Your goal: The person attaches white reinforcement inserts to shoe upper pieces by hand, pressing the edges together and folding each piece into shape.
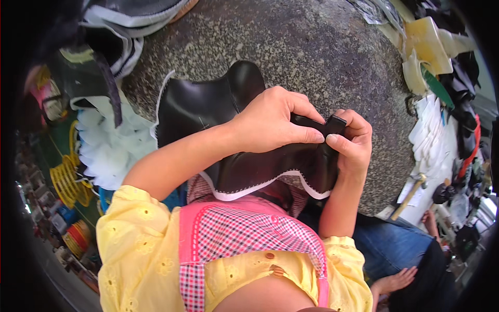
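Observation:
A glossy black leather piece [195,101], which looks like a boot upper, lies in front of me on a speckled stone slab [322,62]. White edging [234,196] with zigzag stitching runs along its near and left borders. My left hand [273,122] reaches across the leather, its thumb and fingers closed on the folded upper edge. Close beside it, my right hand [353,138] pinches a narrow folded black end [335,124] of the same piece. The two thumbtips nearly meet there. Part of the leather is hidden under my left hand and forearm.
At left sit a pile of white shaped pieces [104,151] and black items with white lining [130,18]. Along the right lie a yellowish block [427,44], stacked white pieces [427,130] and a hammer [408,200]. Another person's hand [397,281] is at lower right.

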Demonstrator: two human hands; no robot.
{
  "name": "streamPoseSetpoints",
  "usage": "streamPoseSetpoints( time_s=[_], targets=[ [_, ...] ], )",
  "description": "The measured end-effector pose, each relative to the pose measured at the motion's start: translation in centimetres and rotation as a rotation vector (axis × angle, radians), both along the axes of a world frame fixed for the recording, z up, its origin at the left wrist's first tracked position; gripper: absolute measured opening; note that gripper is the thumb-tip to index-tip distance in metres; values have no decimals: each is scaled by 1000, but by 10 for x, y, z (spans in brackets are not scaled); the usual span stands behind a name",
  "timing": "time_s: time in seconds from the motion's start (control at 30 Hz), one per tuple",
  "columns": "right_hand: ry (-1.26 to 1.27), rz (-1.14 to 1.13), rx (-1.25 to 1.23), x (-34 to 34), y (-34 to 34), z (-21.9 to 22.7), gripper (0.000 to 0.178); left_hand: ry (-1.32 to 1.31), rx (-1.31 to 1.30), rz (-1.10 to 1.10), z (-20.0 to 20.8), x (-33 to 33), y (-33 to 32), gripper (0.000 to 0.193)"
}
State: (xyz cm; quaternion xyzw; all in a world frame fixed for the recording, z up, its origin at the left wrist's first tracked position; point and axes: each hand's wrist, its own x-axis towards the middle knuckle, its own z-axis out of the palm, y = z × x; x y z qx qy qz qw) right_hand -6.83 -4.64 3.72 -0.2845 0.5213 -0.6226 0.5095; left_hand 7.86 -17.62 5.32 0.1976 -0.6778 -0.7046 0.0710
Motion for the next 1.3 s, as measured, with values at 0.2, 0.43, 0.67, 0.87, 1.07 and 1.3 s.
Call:
streamPoseSetpoints(
  time_s=[0.2, 0.43, 0.67, 0.87, 1.07, 1.3],
  targets=[
    [-60, -31, -87, 0, -4, -9, 20, 57, 49, 45, -3, -1, 1, 18],
    [32, -81, -60, 1, -5, -13, 20, 104, -17, 65, -13, -5, 1, 15],
    [136, -61, -70, 2, -7, -5, 16, 107, -86, 25, -14, -9, -1, 11],
    [213, -85, -28, 3, -4, -5, 15, 212, -429, 39, -16, -11, -1, 12],
    [-8, -37, -28, 5, -5, 0, 18, 158, 282, -20, -25, -12, 1, 15],
    [17, -66, -37, 1, 0, -1, 11, 38, 3, 24, -10, -13, 6, 10]
  ],
)
